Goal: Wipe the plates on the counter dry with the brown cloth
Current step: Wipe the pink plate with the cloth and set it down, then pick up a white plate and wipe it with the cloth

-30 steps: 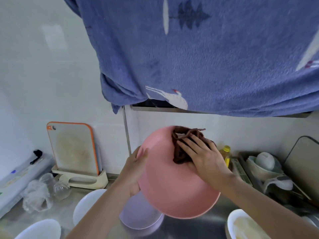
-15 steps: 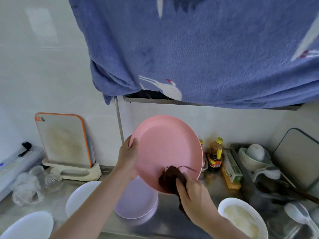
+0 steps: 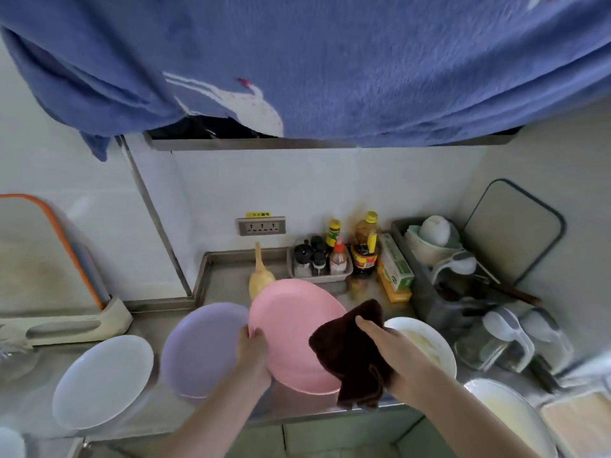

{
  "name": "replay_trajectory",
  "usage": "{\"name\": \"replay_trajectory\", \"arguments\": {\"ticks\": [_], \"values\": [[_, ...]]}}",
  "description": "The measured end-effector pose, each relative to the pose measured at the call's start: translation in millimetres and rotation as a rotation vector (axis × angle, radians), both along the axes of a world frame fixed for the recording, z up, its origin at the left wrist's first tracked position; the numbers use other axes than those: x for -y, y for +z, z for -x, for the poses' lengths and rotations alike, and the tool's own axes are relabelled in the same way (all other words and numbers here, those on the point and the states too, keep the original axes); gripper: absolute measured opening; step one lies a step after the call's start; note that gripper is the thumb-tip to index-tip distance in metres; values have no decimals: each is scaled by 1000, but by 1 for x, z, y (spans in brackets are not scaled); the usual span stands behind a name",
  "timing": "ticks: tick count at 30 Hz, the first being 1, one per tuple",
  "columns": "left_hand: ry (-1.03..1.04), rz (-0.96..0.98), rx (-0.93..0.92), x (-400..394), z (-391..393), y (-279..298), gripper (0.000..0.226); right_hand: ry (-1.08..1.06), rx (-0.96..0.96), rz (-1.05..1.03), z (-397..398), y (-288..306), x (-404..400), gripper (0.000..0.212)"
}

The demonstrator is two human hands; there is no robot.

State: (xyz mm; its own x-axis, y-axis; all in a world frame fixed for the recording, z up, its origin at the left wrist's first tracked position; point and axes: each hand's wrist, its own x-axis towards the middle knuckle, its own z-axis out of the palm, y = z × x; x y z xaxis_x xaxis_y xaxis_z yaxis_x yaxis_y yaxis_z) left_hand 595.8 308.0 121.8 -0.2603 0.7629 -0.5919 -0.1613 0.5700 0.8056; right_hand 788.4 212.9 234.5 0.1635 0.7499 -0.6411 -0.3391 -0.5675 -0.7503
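Note:
My left hand (image 3: 253,353) grips the left rim of a pink plate (image 3: 291,332), held low and tilted over the steel counter (image 3: 228,279). The brown cloth (image 3: 350,352) is bunched in my right hand (image 3: 396,355) and lies against the plate's right edge, hanging below it. A lilac plate (image 3: 198,348) rests on the counter just left of the pink one, partly under it. A white plate (image 3: 102,380) sits further left.
A white dish (image 3: 426,342) with pale residue lies right of my right hand, another (image 3: 509,421) at the lower right. Sauce bottles (image 3: 363,249) and a loaded dish rack (image 3: 439,259) stand at the back right. A cutting board (image 3: 39,256) leans left. Blue fabric (image 3: 330,61) hangs overhead.
The pink plate came down from upright at chest height to low over the counter. My right hand with the cloth slid from the plate's upper face to its right edge.

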Motion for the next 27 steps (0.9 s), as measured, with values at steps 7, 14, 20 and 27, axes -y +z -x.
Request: {"name": "replay_trajectory", "arguments": {"ticks": [7,14,20,27], "values": [[-78,116,74,1,-54,-85,40,-105,120,50,-53,-57,29,36],[-58,125,-12,-16,-70,-124,44,-65,422,56,-87,-88,41,42],[-65,76,-263,-27,-62,-127,54,-4,520,36,-111,-95,40,48],[-173,-90,-502,-22,-68,-105,67,-1,483,-3,-150,-98,39,57]]}}
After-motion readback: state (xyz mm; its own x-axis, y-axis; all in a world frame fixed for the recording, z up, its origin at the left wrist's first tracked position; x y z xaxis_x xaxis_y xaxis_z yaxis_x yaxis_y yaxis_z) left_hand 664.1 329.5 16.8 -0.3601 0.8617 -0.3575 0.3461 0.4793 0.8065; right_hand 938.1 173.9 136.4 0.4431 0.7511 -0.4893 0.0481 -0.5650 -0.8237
